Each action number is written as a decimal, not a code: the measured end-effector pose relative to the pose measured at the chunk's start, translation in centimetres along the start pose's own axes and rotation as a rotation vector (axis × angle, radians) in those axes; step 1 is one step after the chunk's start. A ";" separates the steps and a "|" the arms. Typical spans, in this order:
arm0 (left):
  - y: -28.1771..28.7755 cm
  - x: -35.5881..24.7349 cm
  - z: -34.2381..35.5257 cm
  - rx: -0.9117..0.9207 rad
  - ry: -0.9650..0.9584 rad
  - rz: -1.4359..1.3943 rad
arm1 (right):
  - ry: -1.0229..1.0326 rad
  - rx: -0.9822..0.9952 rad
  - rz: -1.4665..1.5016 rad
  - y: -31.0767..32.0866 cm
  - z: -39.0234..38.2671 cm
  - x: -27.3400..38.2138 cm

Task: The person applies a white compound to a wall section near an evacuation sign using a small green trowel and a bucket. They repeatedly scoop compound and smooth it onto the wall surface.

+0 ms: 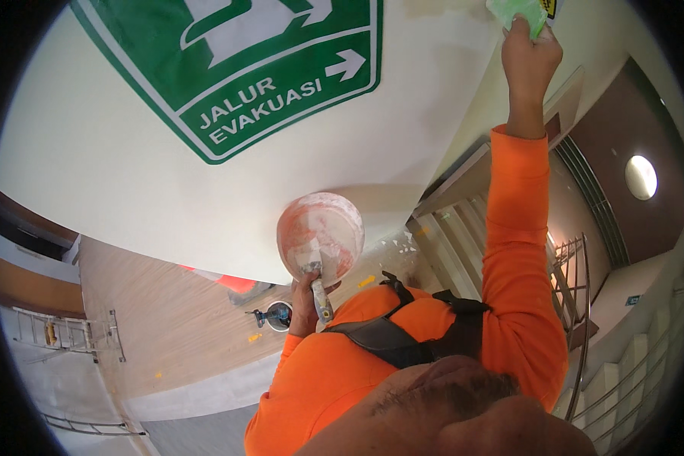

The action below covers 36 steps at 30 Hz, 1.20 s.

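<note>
My left hand (304, 308), fingers closed, grips a pinkish mixing bowl (290, 228) low in front of the white wall. Whitish filler coats the inside of the bowl. A putty knife (321, 300) rests in it, blade inside and handle leaning out over the rim beside my hand. Stretched high up to the right, my right hand (530, 57) pinches a light green plastic putty spreader (518, 14) with pale smears. The spreader is up at the wall, next to a small yellow and black sign (549, 9) that it partly covers.
A big green and white sign (281, 99) is on the wall. Below are a wood-look floor (152, 304), a white bucket (280, 315) and white scraps (405, 242). Stairs (452, 235) and a metal railing (585, 304) lie right; scaffold frames (61, 332) stand far left.
</note>
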<state>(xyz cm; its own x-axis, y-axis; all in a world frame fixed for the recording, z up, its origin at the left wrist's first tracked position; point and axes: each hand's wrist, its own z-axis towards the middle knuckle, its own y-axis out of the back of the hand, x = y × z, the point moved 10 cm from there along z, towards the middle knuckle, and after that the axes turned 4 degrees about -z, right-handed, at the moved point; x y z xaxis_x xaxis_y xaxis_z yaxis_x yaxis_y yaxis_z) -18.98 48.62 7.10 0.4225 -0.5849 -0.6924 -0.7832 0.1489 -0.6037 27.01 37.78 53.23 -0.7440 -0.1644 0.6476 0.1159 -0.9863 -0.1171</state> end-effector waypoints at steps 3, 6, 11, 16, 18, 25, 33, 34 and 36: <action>2.2 -1.2 0.4 0.018 0.030 -0.007 | -0.019 -0.010 0.041 -1.5 -1.4 1.2; 4.4 -1.8 0.9 0.044 0.045 -0.016 | -0.067 -0.001 0.043 -2.8 -3.0 2.5; 7.4 -2.8 1.9 0.081 0.058 -0.003 | -0.016 -0.019 -0.031 -4.4 -5.0 6.1; 8.6 -4.7 2.0 0.060 0.027 0.039 | 0.083 -0.015 -0.056 -5.9 -7.8 10.2; 9.2 -5.1 1.9 0.052 0.023 0.039 | 0.094 -0.006 -0.033 -6.4 -8.7 11.2; 10.7 -5.6 1.1 0.051 0.020 0.019 | 0.185 -0.001 -0.046 -7.6 -12.0 14.7; 12.2 -5.4 -0.1 0.058 -0.001 0.002 | 0.210 -0.056 -0.231 -5.7 -9.9 13.6; 12.3 -5.4 -0.3 0.059 -0.008 0.001 | 0.189 -0.074 -0.241 -5.8 -10.0 13.5; 12.1 -5.5 -0.6 0.061 -0.013 0.008 | 0.191 -0.075 -0.230 -6.2 -10.7 13.9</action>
<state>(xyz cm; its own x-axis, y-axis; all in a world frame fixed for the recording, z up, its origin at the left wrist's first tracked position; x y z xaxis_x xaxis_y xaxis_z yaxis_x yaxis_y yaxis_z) -31.11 53.13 3.85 0.4227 -0.5735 -0.7017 -0.7571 0.2021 -0.6212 8.90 41.74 54.91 -0.8563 0.0751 0.5110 -0.1135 -0.9925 -0.0443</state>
